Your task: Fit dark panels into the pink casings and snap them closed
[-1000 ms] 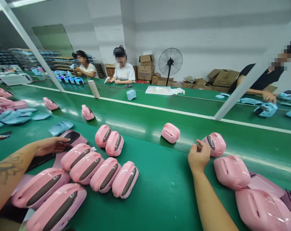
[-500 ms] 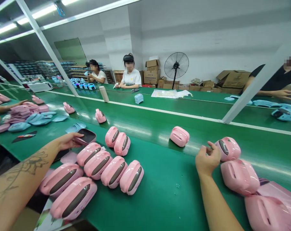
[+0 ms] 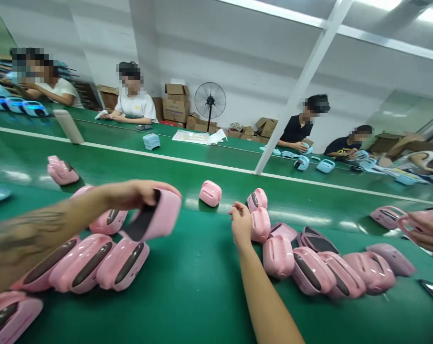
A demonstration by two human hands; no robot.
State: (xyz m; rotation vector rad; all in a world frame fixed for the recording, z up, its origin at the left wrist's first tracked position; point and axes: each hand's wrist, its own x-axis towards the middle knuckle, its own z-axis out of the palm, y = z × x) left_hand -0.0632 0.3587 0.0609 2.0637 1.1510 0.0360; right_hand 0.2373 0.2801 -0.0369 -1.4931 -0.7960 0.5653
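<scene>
My left hand (image 3: 142, 192) grips a pink cover (image 3: 166, 215) with a dark lining, blurred by motion and raised above the bench. Below and behind it stand several glossy pink plastic housings (image 3: 85, 263), each with a dark oval window. My right hand (image 3: 240, 222) is beside another pink housing (image 3: 261, 224), its fingers loosely curled and apart, with nothing visible in them. Beyond both hands, a single pink housing (image 3: 211, 193) sits on the green surface.
More pink housings (image 3: 312, 272) and flat covers (image 3: 318, 239) lie to the right, where another person's hand (image 3: 429, 234) holds a pink piece. A white post (image 3: 295, 95) rises from the bench divider. Co-workers sit opposite with blue parts (image 3: 325, 166). A beige bottle (image 3: 68, 126) stands far left.
The view has turned to the right. My left hand has lifted the pink cover away from the left pile and brought it over the housings. My right hand stays beside the right-hand row.
</scene>
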